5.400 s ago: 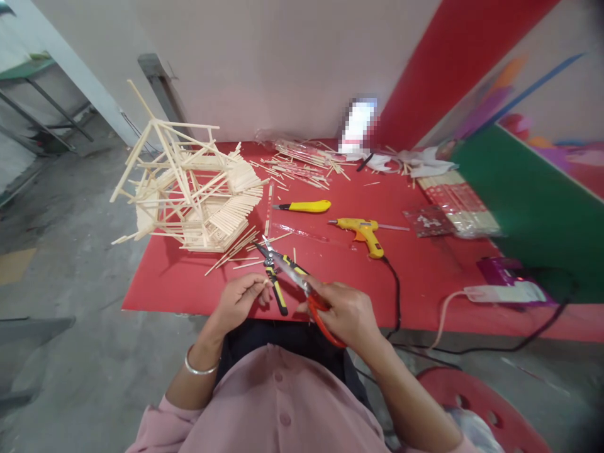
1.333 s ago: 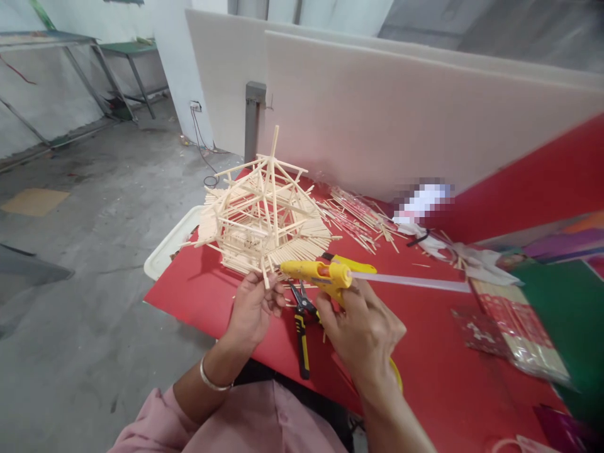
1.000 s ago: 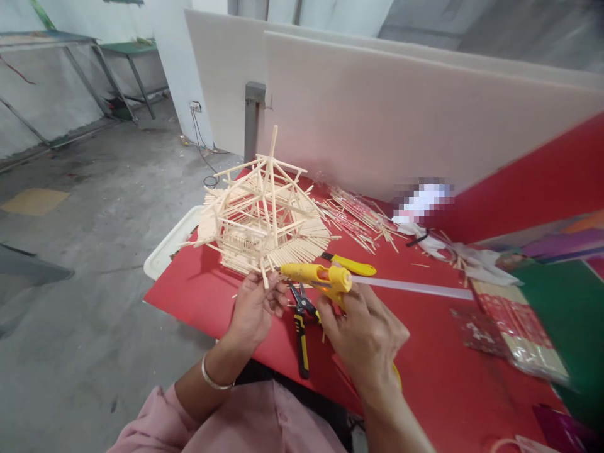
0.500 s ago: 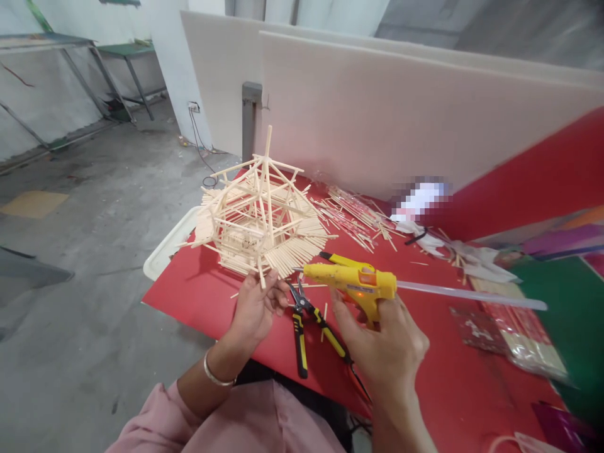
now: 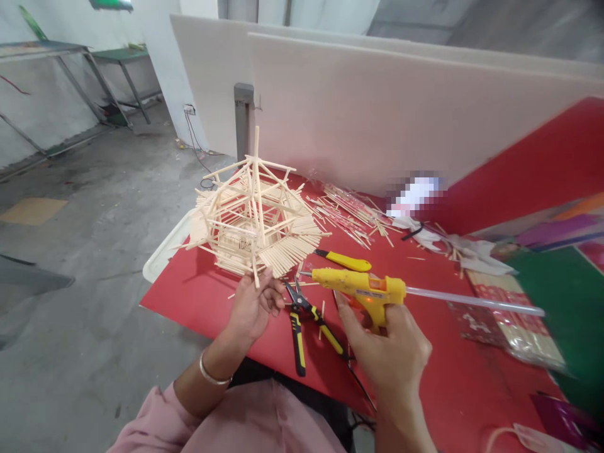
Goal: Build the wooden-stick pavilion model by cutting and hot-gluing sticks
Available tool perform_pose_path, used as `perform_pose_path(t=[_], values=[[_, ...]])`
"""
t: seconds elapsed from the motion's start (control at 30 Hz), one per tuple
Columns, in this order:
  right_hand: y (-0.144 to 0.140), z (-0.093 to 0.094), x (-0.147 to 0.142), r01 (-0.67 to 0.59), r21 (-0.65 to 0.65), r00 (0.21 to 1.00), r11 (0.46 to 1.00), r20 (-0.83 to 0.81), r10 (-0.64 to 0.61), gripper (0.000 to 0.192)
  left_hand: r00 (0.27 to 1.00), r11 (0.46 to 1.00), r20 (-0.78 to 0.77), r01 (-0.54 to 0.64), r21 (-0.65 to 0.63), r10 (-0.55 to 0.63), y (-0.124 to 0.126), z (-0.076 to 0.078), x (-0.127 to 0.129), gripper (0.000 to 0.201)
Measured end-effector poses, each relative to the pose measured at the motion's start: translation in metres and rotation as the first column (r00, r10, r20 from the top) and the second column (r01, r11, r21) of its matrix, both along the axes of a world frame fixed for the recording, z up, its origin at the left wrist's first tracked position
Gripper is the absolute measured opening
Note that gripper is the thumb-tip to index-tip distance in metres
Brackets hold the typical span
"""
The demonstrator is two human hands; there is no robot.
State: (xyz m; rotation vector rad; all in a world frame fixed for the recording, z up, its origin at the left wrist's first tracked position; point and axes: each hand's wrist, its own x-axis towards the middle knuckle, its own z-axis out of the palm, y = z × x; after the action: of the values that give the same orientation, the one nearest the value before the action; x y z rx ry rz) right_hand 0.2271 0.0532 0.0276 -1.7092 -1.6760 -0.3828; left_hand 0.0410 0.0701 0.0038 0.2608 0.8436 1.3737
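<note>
A pagoda-like model of thin wooden sticks [image 5: 255, 214] stands at the left part of the red table, with flared slatted eaves and a spike on top. My left hand [image 5: 252, 306] is closed at its near corner, thumb and forefinger pinching by the end of a roof stick; the exact contact is partly hidden. A yellow hot glue gun [image 5: 358, 286] is gripped in my right hand [image 5: 394, 352], nozzle pointing left toward the model but apart from it. From its rear sticks a long translucent glue stick [image 5: 476, 302]. Black-and-yellow pliers [image 5: 306, 311] lie opened between my hands.
On the red tabletop [image 5: 189, 283] lies a yellow-handled tool [image 5: 346, 260] behind the glue gun. Loose sticks and plastic wrappers [image 5: 346, 214] spread at the back. Packaged sticks [image 5: 528, 327] lie at the right. Pale boards [image 5: 387, 113] stand behind the table.
The glue gun has drawn slightly right, away from the model, uncovering more of the yellow-handled tool. My left hand stays at the model's corner. The whole view has shifted a little.
</note>
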Motion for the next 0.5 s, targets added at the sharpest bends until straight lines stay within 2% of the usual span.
perform_pose_path(t=[0.33,0.43,0.5], values=[[-0.002,0.001,0.004,0.020,-0.077,0.996,0.997,-0.081,-0.027,0.043,0.993,0.997,-0.091,-0.073,0.025,0.075,-0.004,0.001,0.003,0.039],[-0.002,0.004,0.007,0.058,-0.149,0.982,0.987,-0.168,-0.083,0.043,0.993,0.997,-0.091,-0.072,0.003,0.072,-0.005,0.002,0.003,0.038],[0.000,0.004,0.018,0.067,-0.242,0.961,0.968,-0.246,-0.128,0.043,0.994,0.998,-0.100,-0.054,-0.021,0.052,-0.004,0.003,0.003,0.040]])
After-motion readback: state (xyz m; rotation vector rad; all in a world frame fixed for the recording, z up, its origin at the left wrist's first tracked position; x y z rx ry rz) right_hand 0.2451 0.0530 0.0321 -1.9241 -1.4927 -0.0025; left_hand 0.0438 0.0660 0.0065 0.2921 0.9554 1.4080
